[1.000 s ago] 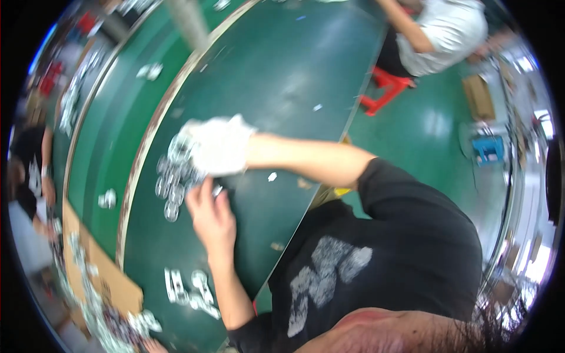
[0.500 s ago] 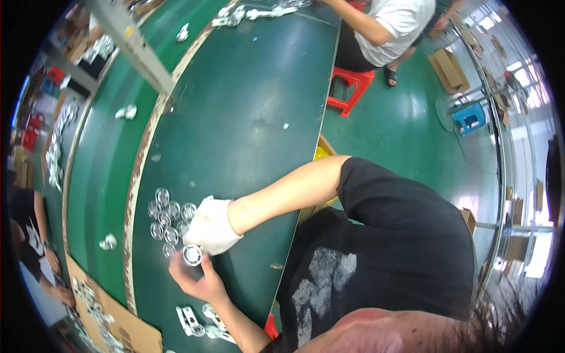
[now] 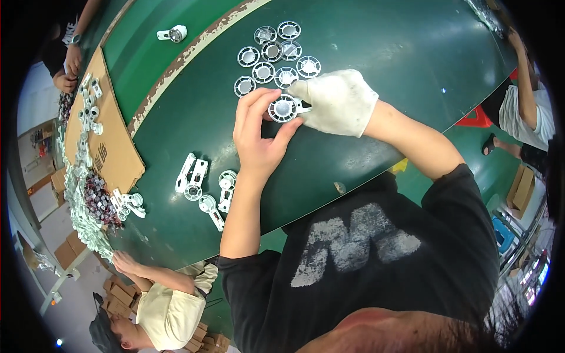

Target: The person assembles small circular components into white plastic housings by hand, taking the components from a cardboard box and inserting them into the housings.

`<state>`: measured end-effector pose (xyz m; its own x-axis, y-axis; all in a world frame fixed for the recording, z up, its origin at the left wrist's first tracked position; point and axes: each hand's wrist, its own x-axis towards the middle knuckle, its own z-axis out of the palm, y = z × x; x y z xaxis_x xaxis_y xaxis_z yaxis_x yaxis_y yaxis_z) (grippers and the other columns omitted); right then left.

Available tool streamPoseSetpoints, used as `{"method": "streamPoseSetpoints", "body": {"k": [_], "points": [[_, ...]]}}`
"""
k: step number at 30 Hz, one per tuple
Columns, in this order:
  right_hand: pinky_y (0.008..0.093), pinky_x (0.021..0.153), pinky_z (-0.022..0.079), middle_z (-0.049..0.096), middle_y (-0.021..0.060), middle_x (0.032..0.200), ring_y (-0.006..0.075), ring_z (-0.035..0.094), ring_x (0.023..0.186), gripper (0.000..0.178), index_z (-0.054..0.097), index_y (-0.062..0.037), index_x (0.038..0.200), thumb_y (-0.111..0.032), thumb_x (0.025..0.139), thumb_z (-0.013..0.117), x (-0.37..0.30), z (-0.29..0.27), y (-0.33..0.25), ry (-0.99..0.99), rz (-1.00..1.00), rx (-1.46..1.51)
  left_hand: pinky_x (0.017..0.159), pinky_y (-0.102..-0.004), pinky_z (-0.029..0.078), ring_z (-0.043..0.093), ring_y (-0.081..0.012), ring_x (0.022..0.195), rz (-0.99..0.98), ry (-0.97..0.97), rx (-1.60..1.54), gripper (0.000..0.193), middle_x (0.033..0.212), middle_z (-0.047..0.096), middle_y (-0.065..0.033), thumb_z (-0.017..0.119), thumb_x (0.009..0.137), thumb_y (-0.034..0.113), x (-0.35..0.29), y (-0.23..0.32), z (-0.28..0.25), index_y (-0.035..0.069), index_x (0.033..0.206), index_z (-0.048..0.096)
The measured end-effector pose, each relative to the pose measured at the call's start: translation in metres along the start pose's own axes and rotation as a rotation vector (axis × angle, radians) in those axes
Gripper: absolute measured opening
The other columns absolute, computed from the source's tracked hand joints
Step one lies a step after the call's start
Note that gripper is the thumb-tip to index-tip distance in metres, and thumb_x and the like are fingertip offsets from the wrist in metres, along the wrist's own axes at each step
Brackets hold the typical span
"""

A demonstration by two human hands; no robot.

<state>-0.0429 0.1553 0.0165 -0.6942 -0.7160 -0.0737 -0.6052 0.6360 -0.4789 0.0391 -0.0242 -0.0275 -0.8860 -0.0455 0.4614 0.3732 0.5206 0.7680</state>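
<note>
Both of my hands meet over the green table around a white plastic part, which has a round, spoked silver-centred disc and a short arm with a dark opening. My left hand is bare, its fingers and thumb curled around the disc's rim. My right hand, in a white glove, pinches the arm side of the part; the glove hides its fingertips. Just beyond my hands lie several loose spoked round discs. Left of my left forearm rest several white parts with arms and round ends.
A cardboard sheet holding more white parts lies at the left, beside a heap of wrapped and small dark-red pieces. A painted ledge borders a green strip carrying one white part. Co-workers sit at lower left and far right.
The view has swung round, bringing the heap and a seated co-worker at lower left into sight. My hands remain together at the disc, and the part's arm now shows beside the glove.
</note>
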Motion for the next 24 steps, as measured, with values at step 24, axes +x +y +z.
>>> {"method": "streamPoseSetpoints", "body": {"k": [24], "points": [[0.0451,0.061,0.055,0.07,0.0107,0.075,0.033,0.07,0.07,0.021,0.071,-0.0136,0.1,-0.029,0.086,0.068,-0.001,0.006,0.002,0.214,-0.109,-0.038,0.093,-0.0369,0.056,0.069,-0.0314,0.112,0.081,-0.13,0.025,0.055,0.125,0.07,-0.0153,0.083,0.075,0.006,0.007,0.0,-0.01,0.0,0.126,0.064]]}}
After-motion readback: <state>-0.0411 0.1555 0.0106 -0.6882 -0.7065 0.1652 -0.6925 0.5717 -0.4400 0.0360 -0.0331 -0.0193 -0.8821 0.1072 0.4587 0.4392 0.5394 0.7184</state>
